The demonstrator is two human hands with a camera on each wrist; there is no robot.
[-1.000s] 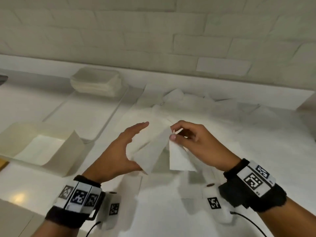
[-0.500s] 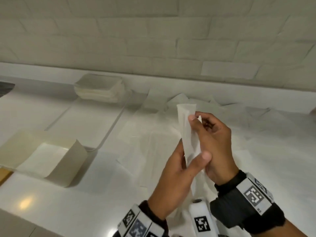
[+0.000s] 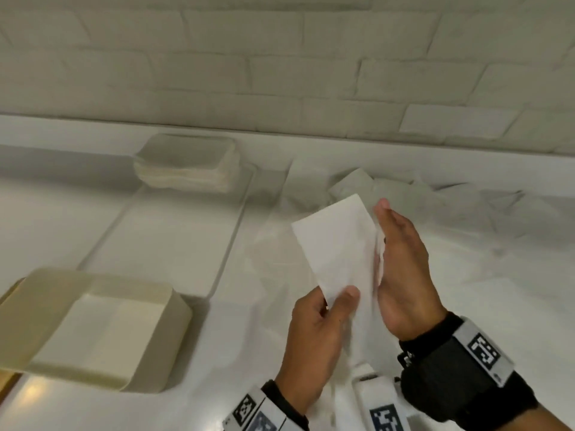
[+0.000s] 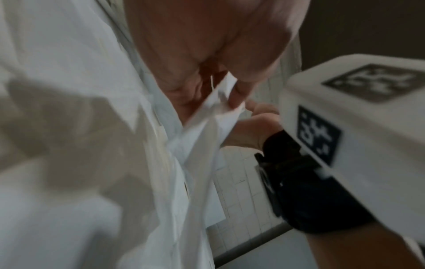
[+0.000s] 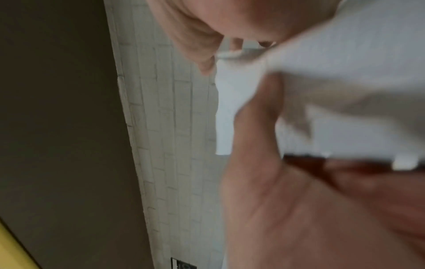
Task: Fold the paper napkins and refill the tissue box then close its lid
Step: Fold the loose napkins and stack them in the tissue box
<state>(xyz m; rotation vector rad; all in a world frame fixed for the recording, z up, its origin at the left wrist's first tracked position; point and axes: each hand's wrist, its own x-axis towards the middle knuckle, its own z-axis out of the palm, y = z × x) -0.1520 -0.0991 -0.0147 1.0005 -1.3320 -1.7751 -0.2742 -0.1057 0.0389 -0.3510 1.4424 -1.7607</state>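
So the napkin [image 3: 336, 247] has gone from a narrow upright strip to a flat folded rectangle. Left hand [image 3: 314, 334] pinches its near corner, right hand [image 3: 401, 269] lies flat-fingered against its right edge. Probably ready for the open box [image 3: 102, 325], near left.

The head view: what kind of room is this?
Probably a kitchen or café counter: a white painted brick wall behind a glossy white countertop, with a stack of folded white paper napkins and an open cream plastic tissue box.
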